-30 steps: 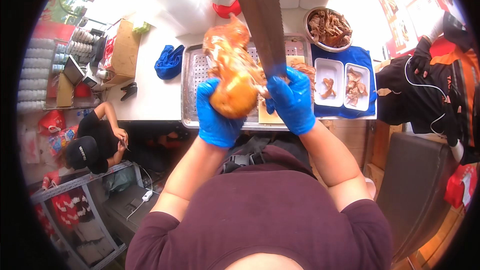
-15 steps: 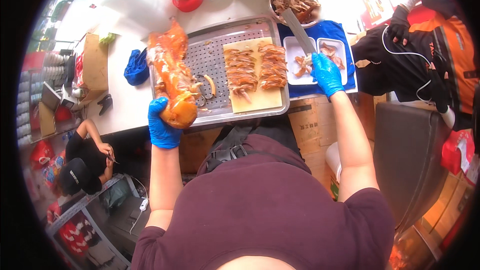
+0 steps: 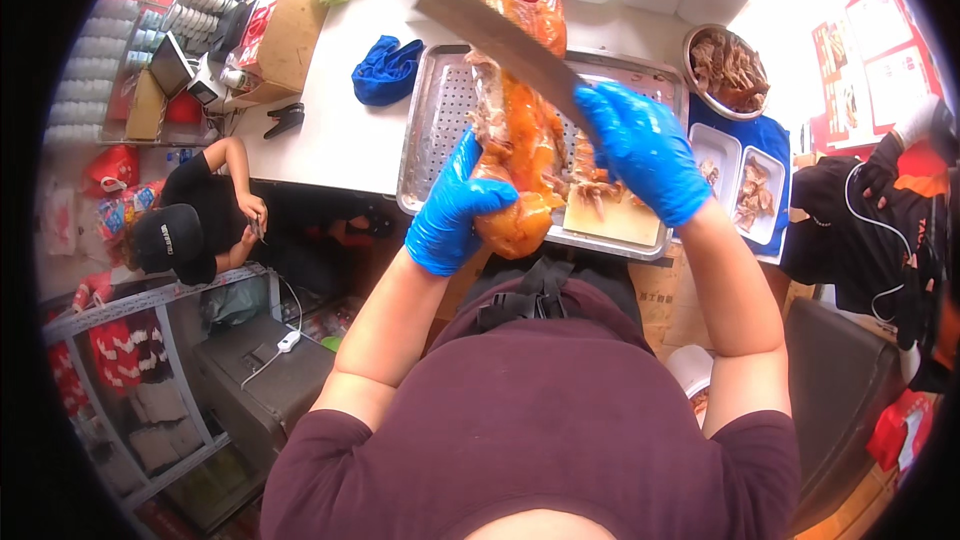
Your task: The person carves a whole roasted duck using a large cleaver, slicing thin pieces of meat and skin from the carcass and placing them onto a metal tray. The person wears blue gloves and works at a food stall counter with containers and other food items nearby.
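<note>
My left hand [image 3: 455, 202], in a blue glove, grips the near end of a long piece of glazed orange-brown roast meat [image 3: 520, 130]. The piece points away from me above a perforated metal tray [image 3: 450, 90]. Closed round a handle, my blue-gloved right hand [image 3: 650, 152] holds a cleaver [image 3: 495, 40]. Its broad blade slants up to the left, across the meat in the picture; whether they touch I cannot tell. Below lies a yellowish cutting board [image 3: 625, 228] with sliced meat [image 3: 588, 175], mostly hidden by the meat and my right hand.
To the right, white dishes [image 3: 763, 185] of meat pieces sit on a blue cloth [image 3: 780, 135], below a metal bowl [image 3: 735, 75] of meat. A crumpled blue cloth [image 3: 385, 70] and a cardboard box [image 3: 285, 35] are at left. People [image 3: 180, 240] are on both sides.
My right hand has raised the cleaver from the white dishes and brought it left, over the meat. The meat stays in my left hand, now nearer the middle. The view has shifted left.
</note>
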Tool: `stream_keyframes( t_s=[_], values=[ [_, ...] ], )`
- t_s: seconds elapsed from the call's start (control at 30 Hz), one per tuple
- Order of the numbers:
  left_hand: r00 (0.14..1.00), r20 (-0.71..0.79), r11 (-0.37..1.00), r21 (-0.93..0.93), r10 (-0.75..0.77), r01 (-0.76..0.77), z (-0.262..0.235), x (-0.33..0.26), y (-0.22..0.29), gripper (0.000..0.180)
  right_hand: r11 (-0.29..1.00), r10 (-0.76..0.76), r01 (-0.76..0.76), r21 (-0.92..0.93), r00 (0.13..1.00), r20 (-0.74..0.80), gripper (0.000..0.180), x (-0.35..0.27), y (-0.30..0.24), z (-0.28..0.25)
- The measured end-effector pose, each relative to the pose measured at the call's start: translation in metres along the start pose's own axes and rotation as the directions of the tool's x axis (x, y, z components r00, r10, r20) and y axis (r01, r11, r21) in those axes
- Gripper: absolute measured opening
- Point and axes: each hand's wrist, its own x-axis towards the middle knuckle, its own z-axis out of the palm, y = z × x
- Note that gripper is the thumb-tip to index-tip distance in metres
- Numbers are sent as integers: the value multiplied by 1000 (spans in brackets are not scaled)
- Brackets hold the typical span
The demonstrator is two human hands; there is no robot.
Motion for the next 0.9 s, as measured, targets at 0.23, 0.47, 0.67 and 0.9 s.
stream_keyframes(
  t_s=[0.23, 0.47, 0.67, 0.9],
  values=[
    [1000, -19, 987, -160, 11, -14, -15, -12, 15, 86, 962, 206, -238, 130, 953, 222, 29, -1, -23, -4],
    [1000, 6, 999, -31, -25, 25, -13, -13, 20, 86, 939, 268, -315, 140, 923, 277, 35, 37, -40, -6],
    [997, 52, 992, -113, -57, 63, -22, -18, 27, 86, 940, 237, -296, 168, 924, 299, 32, 6, -26, -15],
    [991, 110, 991, 120, -78, 65, 1, -10, 28, 92, 984, 99, -121, 129, 981, 167, 35, 41, -39, -10]
  ],
)
